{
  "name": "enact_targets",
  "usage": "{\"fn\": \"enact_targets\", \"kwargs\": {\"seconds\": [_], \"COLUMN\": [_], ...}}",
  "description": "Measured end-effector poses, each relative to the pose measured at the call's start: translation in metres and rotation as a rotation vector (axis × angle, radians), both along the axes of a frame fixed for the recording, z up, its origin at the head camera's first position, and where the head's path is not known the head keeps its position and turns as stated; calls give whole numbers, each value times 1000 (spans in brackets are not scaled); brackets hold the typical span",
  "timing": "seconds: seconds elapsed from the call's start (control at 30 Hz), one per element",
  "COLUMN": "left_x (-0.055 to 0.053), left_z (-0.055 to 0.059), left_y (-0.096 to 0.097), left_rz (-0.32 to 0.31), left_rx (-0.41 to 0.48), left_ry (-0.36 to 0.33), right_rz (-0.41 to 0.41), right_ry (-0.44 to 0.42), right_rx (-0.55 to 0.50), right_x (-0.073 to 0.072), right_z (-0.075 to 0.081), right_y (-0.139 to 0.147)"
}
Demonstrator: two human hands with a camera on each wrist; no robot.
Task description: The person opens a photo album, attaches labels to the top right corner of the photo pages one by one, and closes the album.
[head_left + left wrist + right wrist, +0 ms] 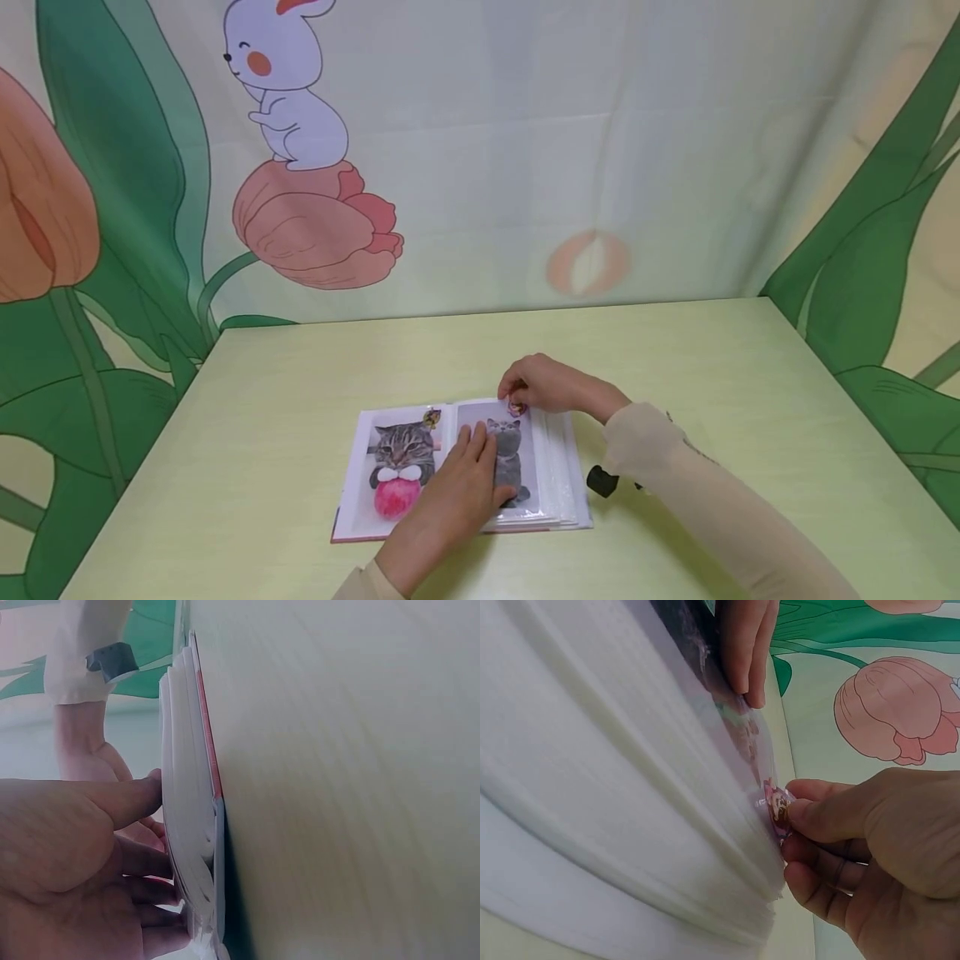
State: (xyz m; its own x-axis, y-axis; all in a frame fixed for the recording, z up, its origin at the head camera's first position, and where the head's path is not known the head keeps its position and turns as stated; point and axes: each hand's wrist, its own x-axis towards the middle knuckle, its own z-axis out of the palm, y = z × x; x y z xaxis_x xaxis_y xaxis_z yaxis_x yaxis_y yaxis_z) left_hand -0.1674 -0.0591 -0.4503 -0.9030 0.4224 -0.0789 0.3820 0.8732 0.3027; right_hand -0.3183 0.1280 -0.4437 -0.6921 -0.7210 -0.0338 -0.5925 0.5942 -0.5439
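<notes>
An open photo album (352,500) lies on the table with two cat pictures facing up. My left hand (467,479) rests on the right page, its fingers straight across the grey cat photo (510,454). At that page's top right corner, my right hand (543,383) pinches a small colourful sticker (780,808) between thumb and fingers. The sticker touches the page edge; whether it is stuck down I cannot tell. Another small sticker (432,418) sits at the top of the left page, above the tabby cat photo (405,454).
Several clear-sleeved pages (184,772) are stacked under the right page. A black device (602,481) shows below the right sleeve. The pale table (262,392) stretches around the album, and a printed curtain (480,167) hangs behind its far edge.
</notes>
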Motion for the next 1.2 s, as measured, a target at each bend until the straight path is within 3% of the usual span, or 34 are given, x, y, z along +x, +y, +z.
{"fn": "enact_targets", "kwargs": {"seconds": [0.43, 0.73, 1.03, 1.2], "left_x": [0, 1, 1, 1], "left_z": [-1, -2, -2, -1], "left_y": [1, 1, -1, 0], "left_rz": [1, 5, -1, -11], "left_rx": [10, 34, 40, 44], "left_ry": [4, 14, 15, 8], "right_rz": [-95, -132, -107, -86], "right_ry": [98, 302, 440, 441], "right_rx": [-68, -84, 4, 42], "right_x": [19, 54, 78, 86], "right_z": [-4, -11, -24, -28], "right_y": [14, 26, 26, 25]}}
